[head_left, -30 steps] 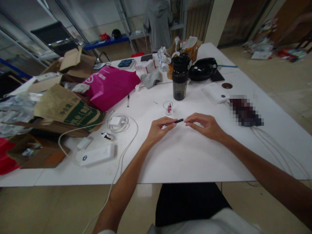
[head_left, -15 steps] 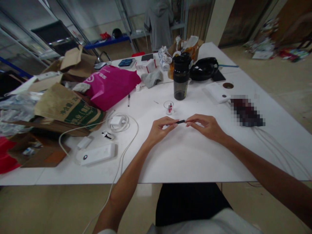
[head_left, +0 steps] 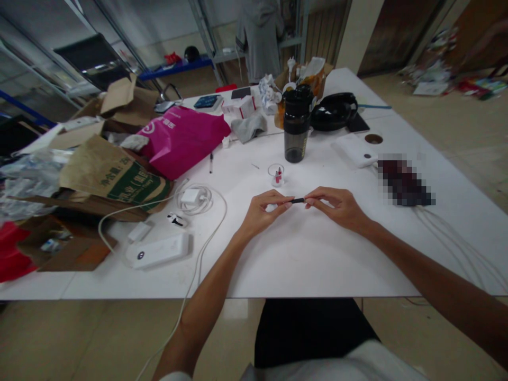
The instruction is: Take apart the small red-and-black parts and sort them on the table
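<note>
A short, dark rod spans the gap between my fingertips, held roughly level above the white table. My left hand pinches its left end; my right hand pinches the right end between thumb and fingers. Under my left fingers a pale bit shows, and I cannot tell whether it belongs to the rod. The rod's exact kind is too small to make out. Just beyond my hands stands a small clear cup with red, pointed pieces in it.
Behind the cup is a dark shaker bottle. To the left lie a coiled white charger cable, a white power bank, a pen, a magenta bag and open cardboard boxes. A blurred-out device with cables sits right.
The rod has gone from slightly tilted to nearly level between my fingers. Both hands keep their pinch, and the whole view has shifted a little.
</note>
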The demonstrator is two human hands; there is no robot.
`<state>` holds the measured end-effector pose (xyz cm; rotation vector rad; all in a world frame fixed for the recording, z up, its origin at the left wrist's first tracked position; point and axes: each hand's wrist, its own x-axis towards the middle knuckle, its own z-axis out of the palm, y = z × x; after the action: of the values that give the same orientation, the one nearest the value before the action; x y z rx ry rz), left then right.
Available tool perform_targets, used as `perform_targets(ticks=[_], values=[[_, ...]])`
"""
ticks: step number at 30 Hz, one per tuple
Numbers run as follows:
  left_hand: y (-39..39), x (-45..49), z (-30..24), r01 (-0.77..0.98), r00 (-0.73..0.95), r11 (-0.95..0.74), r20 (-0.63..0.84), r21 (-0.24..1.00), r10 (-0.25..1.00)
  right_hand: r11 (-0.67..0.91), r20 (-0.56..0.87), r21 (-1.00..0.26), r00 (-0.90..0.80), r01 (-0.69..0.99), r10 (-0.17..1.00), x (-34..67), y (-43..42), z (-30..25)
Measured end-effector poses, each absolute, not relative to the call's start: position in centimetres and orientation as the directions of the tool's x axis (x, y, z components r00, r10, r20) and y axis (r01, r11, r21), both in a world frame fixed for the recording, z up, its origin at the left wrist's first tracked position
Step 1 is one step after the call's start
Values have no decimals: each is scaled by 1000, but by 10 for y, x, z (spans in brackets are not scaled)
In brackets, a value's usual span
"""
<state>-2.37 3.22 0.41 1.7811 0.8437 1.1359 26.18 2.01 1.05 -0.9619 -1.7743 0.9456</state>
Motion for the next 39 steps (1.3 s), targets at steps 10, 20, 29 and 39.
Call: perform_targets(ticks=[10, 20, 29, 39], values=[[32, -23, 3, 81, 368, -431, 375, 899, 851, 414, 340, -877, -295, 245, 893, 262, 20, 8], [31, -22, 3, 71, 362, -433, 382, 898, 851, 406, 338, -882, -281, 237, 898, 259, 20, 5], [31, -21, 4, 73, 352, -449, 399, 890, 847, 399, 333, -886, -274, 238, 902, 258, 19, 7], [31, -21, 3, 86, 363, -475, 416, 876, 834, 449, 368, -847, -295, 285, 882, 259, 19, 4]])
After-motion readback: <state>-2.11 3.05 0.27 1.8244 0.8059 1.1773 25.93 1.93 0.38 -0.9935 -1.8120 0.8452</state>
